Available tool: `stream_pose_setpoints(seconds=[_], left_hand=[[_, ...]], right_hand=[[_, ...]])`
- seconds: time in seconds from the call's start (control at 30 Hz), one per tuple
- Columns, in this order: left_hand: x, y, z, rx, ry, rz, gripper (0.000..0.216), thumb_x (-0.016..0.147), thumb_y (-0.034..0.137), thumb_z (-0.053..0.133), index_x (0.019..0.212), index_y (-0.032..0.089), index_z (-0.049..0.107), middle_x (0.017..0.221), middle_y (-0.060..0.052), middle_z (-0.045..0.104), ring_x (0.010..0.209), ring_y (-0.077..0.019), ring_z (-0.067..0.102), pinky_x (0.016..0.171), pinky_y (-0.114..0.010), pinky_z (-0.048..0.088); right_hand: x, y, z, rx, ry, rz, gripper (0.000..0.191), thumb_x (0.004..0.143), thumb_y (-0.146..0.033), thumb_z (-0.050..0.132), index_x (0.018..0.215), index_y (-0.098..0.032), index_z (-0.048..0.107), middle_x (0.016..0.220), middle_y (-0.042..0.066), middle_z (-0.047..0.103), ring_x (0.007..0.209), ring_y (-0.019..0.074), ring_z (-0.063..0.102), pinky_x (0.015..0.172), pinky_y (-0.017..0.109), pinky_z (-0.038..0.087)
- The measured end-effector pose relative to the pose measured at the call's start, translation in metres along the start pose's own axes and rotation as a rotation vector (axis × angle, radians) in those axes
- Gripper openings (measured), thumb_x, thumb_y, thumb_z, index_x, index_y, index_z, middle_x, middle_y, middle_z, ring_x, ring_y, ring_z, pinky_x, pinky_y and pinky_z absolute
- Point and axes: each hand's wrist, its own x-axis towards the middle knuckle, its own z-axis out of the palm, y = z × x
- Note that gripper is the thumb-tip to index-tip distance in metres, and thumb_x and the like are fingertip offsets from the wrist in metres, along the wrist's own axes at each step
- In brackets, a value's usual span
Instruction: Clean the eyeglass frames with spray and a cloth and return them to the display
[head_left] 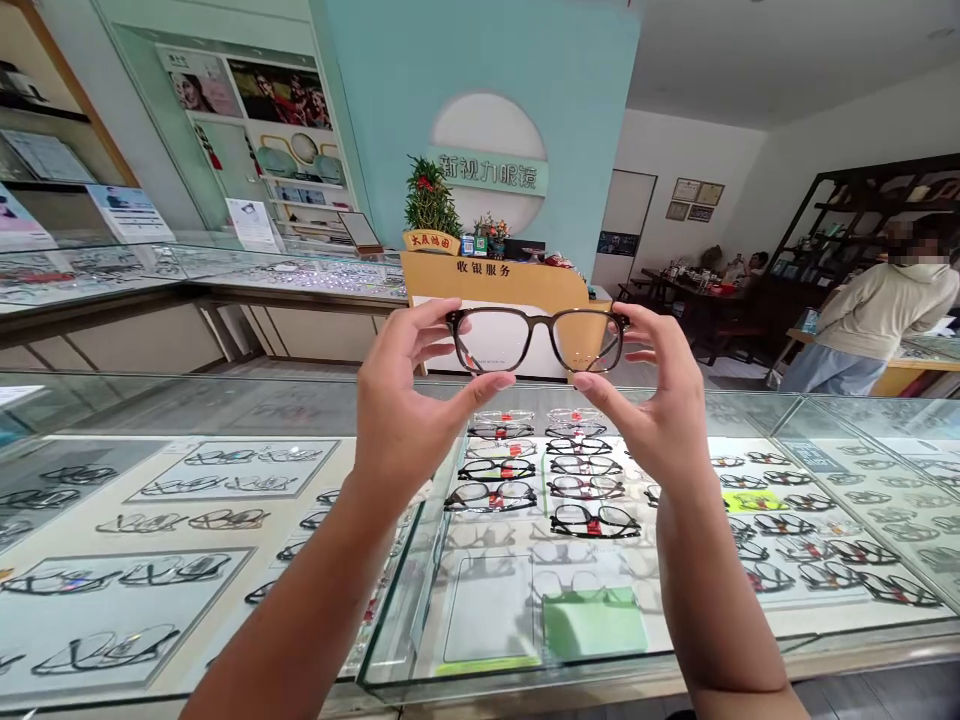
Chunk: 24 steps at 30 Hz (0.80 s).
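A pair of dark-framed eyeglasses (pixel 538 322) is held up in front of me, lenses facing me, above a glass display case (pixel 420 600). At the left end of the frame, my left hand (pixel 416 385) grips it between fingers on top and thumb below. The other end is pinched in the same way by my right hand (pixel 652 385). Folded temples show faintly through the lenses. Below the hands, inside the case, rows of spectacles (pixel 491 495) lie with red tags on several of them. A green cloth or card (pixel 594 622) lies near the case's front.
More eyeglasses (pixel 176 570) rest on pads in the case to the left, and others (pixel 832 578) to the right. Behind stands a yellow cashier counter (pixel 435 272) with a potted plant (pixel 431 200). A person in a light hoodie (pixel 874 310) stands at the far right.
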Motion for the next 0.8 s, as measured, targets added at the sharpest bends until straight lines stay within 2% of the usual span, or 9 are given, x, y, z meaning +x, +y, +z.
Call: stream_pose_setpoints(seconds=[0.3,0.53,0.8], left_hand=[[0.002,0.004,-0.005,0.114,0.004,0.006,0.062,0.084,0.062,0.081,0.138,0.040,0.062,0.129,-0.002,0.071,0.114,-0.0276,0.073,0.099,-0.054,0.065],[0.002,0.004,-0.002,0.116,0.009,0.017,0.064,0.084,0.062,0.081,0.134,0.026,0.065,0.125,-0.005,0.073,0.107,-0.0255,0.074,0.096,-0.052,0.064],[0.000,0.008,0.003,0.179,0.032,0.049,0.062,0.081,0.061,0.085,0.131,0.029,0.063,0.123,-0.006,0.072,0.108,-0.0270,0.072,0.095,-0.047,0.061]], right_hand=[[-0.001,0.010,-0.004,-0.006,-0.124,0.057,0.065,0.097,-0.063,0.066,0.152,-0.031,0.051,0.141,0.013,0.067,0.123,0.0324,0.066,0.099,0.051,0.059],[-0.002,0.014,-0.007,-0.007,-0.145,0.070,0.067,0.097,-0.064,0.066,0.153,-0.030,0.052,0.140,0.013,0.068,0.125,0.0324,0.066,0.099,0.050,0.059],[-0.004,0.017,-0.009,-0.025,-0.192,0.089,0.066,0.098,-0.063,0.064,0.154,-0.031,0.053,0.137,0.013,0.071,0.121,0.0329,0.069,0.104,0.056,0.056]])
